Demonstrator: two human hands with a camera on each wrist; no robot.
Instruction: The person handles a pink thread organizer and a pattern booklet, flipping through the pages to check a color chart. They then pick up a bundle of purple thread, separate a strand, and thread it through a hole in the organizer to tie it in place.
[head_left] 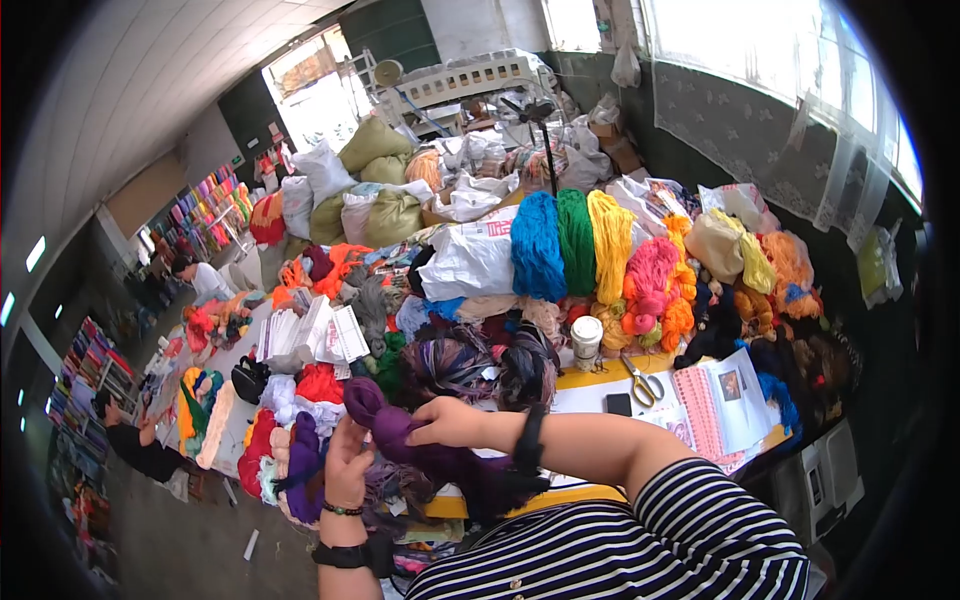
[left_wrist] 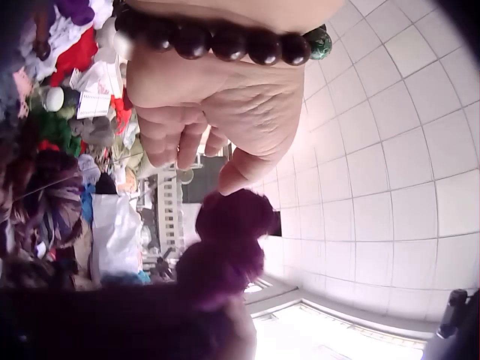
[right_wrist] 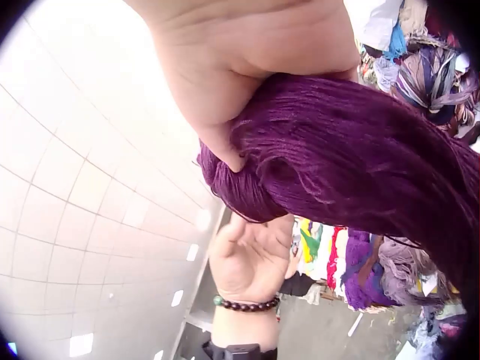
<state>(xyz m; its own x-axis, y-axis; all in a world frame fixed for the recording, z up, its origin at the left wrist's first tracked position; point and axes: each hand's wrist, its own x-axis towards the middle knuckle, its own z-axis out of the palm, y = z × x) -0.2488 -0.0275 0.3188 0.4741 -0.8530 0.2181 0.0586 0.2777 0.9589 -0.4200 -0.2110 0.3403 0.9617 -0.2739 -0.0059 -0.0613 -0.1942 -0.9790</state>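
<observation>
A hank of dark purple yarn (head_left: pixel 455 465) is held up over the table edge, its upper end twisted into a knot-like loop (head_left: pixel 366 403). My right hand (head_left: pixel 450 424) grips the hank just below that loop, thumb pressed into the strands, as the right wrist view shows with the yarn (right_wrist: pixel 322 150) close up. Under the loop is my left hand (head_left: pixel 348 465), palm turned up and fingers relaxed. Its thumb tip reaches the end of the purple bundle (left_wrist: pixel 234 214) in the left wrist view. A beaded bracelet (right_wrist: pixel 247 306) circles the left wrist.
Yarn hanks in many colours cover the table, with blue (head_left: pixel 538 245) and green (head_left: pixel 576 240) ones at the back. Scissors (head_left: pixel 642 382), a white cup (head_left: pixel 586 338) and a dark phone-like object (head_left: pixel 618 404) lie to the right. Two other people (head_left: pixel 140 440) are at the far left.
</observation>
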